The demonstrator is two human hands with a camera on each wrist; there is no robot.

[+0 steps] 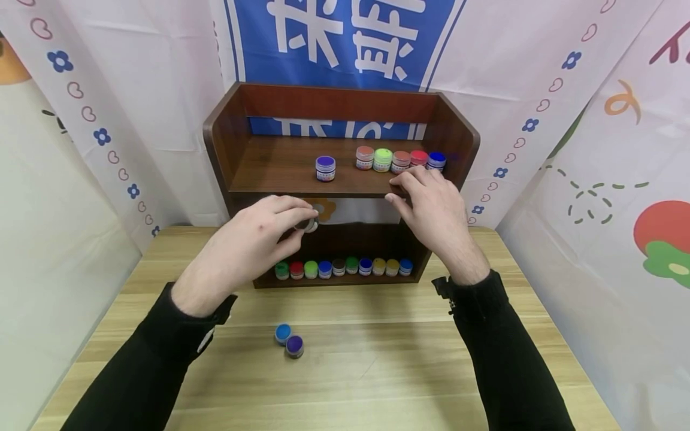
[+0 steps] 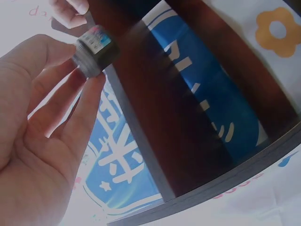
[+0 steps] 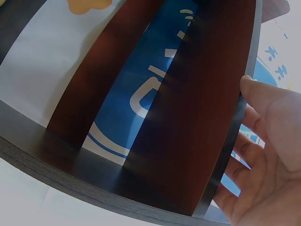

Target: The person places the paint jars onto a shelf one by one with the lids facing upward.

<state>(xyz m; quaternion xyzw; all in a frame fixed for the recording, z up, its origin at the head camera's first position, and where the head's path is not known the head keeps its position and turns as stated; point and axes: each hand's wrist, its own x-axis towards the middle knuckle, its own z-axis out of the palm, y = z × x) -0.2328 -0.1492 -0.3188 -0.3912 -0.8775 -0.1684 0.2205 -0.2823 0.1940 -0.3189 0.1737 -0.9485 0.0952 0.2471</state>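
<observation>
My left hand [image 1: 253, 239] pinches a small paint jar [image 2: 98, 49] between thumb and fingertips, in front of the two-tier wooden shelf [image 1: 280, 173]. The jar is tilted, with its label showing in the left wrist view; in the head view the fingers hide most of it. My right hand [image 1: 433, 209] is at the front edge of the upper tier, its thumb by the edge and its fingers loosely bent above the board. Close beyond those fingers stand a red-lidded jar [image 1: 418, 158] and a blue-lidded jar [image 1: 436, 160]. A purple-lidded jar [image 1: 325, 169] stands alone farther left on that tier.
A row of several paint jars [image 1: 338, 267] lines the lower tier. On the wooden table [image 1: 372, 371], a blue-lidded jar [image 1: 283, 334] and a purple-lidded jar [image 1: 294, 346] sit together in front of the shelf. Printed cloth [image 1: 162, 90] hangs behind.
</observation>
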